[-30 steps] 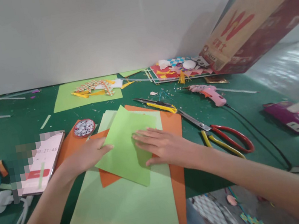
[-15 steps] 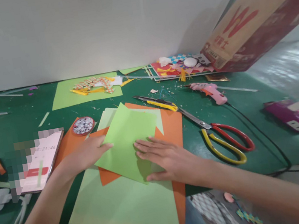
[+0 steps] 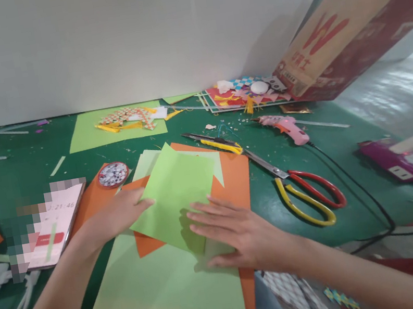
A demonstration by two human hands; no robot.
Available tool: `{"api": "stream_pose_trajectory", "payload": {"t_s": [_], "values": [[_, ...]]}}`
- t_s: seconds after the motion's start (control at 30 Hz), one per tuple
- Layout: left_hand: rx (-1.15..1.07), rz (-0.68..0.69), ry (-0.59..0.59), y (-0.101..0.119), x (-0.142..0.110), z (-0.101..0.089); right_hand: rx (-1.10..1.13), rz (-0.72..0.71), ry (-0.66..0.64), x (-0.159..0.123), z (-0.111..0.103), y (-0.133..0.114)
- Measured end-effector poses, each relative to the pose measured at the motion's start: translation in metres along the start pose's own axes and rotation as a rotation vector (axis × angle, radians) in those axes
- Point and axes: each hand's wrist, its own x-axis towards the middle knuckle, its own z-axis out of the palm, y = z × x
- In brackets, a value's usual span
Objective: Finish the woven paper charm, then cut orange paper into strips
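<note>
A bright green sheet of paper (image 3: 175, 189) lies tilted on top of an orange sheet (image 3: 148, 243) and pale green sheets (image 3: 172, 281). At its left edge my left hand (image 3: 130, 207) grips the bright green sheet, thumb on top and the other fingertips partly hidden. My right hand (image 3: 233, 229) is open over the sheet's lower right edge, fingers spread and palm down. It casts a shadow on the paper; whether its fingertips touch cannot be told. Scissors (image 3: 283, 173) with red and yellow handles and a yellow box cutter (image 3: 220, 144) lie to the right of the stack.
A pink glue gun (image 3: 285, 128) with a black cord rests at the right, near a purple power box (image 3: 401, 159). A round dish of googly eyes (image 3: 114, 174) and a phone (image 3: 54, 227) are at the left. A paper bag (image 3: 345, 36) leans at the back right.
My right hand has shifted slightly right and down, and its shadow on the bright green sheet has grown. My left hand keeps its place. The view has turned slightly.
</note>
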Motion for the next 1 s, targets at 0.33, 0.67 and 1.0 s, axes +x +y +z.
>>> {"api": "stream_pose_trajectory", "payload": {"t_s": [0.33,0.67,1.0], "values": [[-0.004,0.054,-0.009,0.002,0.003,0.000,-0.070,-0.073,0.078,-0.009,0.000,0.004],[0.102,0.030,-0.006,0.003,0.004,0.001,-0.274,0.050,0.108,-0.003,-0.015,0.040],[0.061,0.084,-0.020,0.000,0.007,0.003,-0.162,-0.139,0.040,0.002,-0.011,0.020]]}}
